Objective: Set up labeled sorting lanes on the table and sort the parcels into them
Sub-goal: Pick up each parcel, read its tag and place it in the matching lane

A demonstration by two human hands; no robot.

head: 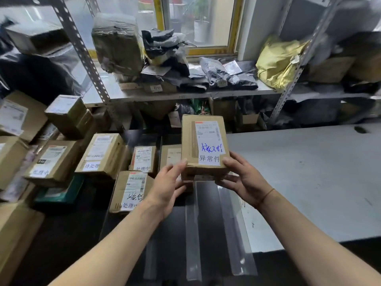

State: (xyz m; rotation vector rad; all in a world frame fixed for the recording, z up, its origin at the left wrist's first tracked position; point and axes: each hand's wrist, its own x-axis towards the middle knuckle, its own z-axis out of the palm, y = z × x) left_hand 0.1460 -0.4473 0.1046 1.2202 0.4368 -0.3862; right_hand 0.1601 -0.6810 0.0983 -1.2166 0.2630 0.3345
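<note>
Left hand (168,183) and right hand (244,178) clamp the box (204,147) at frame centre, label up for reading, above the tabletop (309,172) before lane assignment.

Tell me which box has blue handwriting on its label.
The box held up between both hands, left and right. Its white label bears blue scribble; the boxes at left show only black writing.

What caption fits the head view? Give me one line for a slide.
Both hands, left hand and right hand, hold a labeled cardboard parcel above the table.
</note>
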